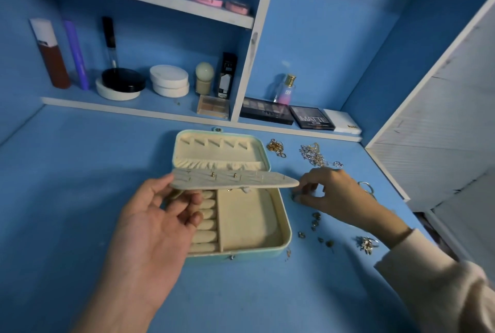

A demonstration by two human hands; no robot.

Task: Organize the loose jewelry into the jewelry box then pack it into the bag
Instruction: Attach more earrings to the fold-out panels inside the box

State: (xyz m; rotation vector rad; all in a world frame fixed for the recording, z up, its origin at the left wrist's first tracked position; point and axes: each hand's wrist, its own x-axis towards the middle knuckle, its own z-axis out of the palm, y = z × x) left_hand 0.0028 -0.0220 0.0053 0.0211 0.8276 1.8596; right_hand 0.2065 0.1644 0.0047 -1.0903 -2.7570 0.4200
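Observation:
A mint-green jewelry box (286, 236) lies open in the middle of the blue desk, cream-lined, with ring rolls on the left and an open compartment on the right. My left hand (155, 220) holds up the box's cream earring panel (235, 181), thumb on top and fingers beneath; two gold studs sit in it. Just right of the box, my right hand (332, 193) pinches a small earring (293, 196) on the desk. Loose small pieces (316, 218) lie below that hand. A gold chain pile (276, 147) and a silver chain pile (314, 155) lie further back.
A ring cluster (367, 244) and a hoop (365, 186) lie by my right wrist. Makeup palettes (312, 117), a perfume bottle (286, 90), compacts and tubes stand on the low shelf behind. A white door panel (442, 123) borders the desk on the right. No bag is in view.

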